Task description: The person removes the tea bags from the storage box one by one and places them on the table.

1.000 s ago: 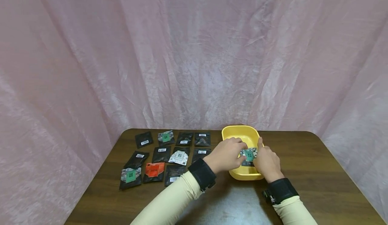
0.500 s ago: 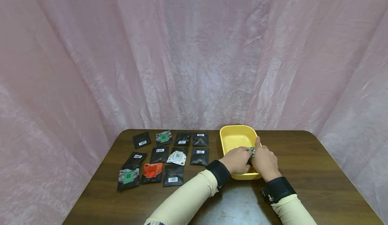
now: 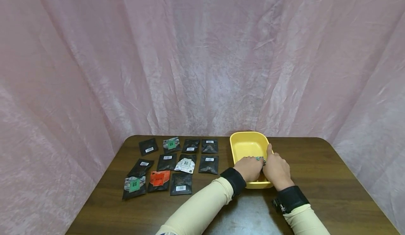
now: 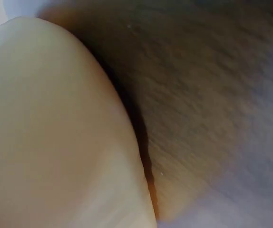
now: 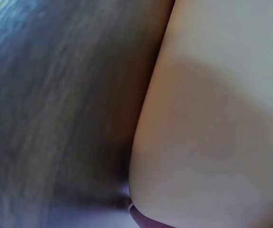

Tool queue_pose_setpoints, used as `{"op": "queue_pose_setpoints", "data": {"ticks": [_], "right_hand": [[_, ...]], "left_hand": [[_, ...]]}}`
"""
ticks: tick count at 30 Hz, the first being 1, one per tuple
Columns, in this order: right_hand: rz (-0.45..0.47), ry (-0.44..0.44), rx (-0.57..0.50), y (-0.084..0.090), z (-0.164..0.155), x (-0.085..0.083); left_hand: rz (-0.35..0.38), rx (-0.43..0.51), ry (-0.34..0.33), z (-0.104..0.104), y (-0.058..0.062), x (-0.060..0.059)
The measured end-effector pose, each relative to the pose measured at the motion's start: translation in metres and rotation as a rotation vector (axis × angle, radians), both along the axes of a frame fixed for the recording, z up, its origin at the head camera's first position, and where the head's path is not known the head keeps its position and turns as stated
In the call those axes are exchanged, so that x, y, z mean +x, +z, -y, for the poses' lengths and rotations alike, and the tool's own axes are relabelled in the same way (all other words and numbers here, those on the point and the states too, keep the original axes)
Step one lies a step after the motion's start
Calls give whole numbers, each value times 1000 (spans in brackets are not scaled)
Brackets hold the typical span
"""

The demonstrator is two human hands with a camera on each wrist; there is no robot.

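Observation:
A yellow plastic bin [image 3: 248, 147] stands at the right half of the table. My left hand [image 3: 249, 168] is down inside its near part, fingers curled and hidden behind the knuckles. A small green-and-white printed end of a flat black sachet [image 3: 260, 158] shows at those fingers, most of it covered. My right hand [image 3: 277, 170] grips the bin's right wall, thumb extended along the rim and the other fingers out of sight. Both hands nearly meet over the bin. The wrist views show mostly blurred skin of the left hand [image 4: 55, 123] and right hand [image 5: 208, 133].
Several flat black sachets lie in rough rows at the left, among them an orange-topped sachet [image 3: 159, 180], a white-topped sachet [image 3: 185, 164] and a green-labelled sachet [image 3: 134, 186]. Brown wooden table [image 3: 322, 178]; a pink curtain [image 3: 202, 59] hangs behind its far edge.
My left hand has moved right and down onto the sachet in the bin, covering most of it. The sachet's visible end has shifted. My right hand stays at the bin's right side.

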State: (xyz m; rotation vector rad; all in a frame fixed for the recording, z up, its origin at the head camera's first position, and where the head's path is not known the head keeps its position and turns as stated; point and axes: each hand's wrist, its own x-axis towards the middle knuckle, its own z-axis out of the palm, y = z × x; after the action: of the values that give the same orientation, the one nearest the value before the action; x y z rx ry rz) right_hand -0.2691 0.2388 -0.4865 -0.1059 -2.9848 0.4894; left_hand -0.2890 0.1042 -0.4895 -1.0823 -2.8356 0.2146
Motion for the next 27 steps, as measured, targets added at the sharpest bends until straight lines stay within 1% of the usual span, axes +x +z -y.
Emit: {"op": "queue_pose_setpoints", "data": {"ticks": [3, 6, 8, 10, 15, 19, 24, 27], "right_hand": [[-2, 0, 0, 0, 0, 1], [-8, 1, 3, 0, 1, 1], [-14, 1, 3, 0, 1, 1], [-13, 0, 2, 0, 1, 1], [5, -1, -4, -1, 0, 1], [5, 1, 0, -1, 0, 1], [1, 5, 11, -1, 0, 1], [-2, 7, 11, -1, 0, 0]], "left_hand": [[-77, -5, -36, -2, -3, -1], [-149, -7, -50, -3, -5, -1], [-180, -1, -48, -3, -5, 0], [-196, 9, -44, -3, -6, -1], [-199, 32, -32, -4, -11, -3], [-193, 38, -26, -4, -11, -2], [-181, 23, -3, -5, -13, -4], [-167, 5, 19, -6, -12, -6]]}}
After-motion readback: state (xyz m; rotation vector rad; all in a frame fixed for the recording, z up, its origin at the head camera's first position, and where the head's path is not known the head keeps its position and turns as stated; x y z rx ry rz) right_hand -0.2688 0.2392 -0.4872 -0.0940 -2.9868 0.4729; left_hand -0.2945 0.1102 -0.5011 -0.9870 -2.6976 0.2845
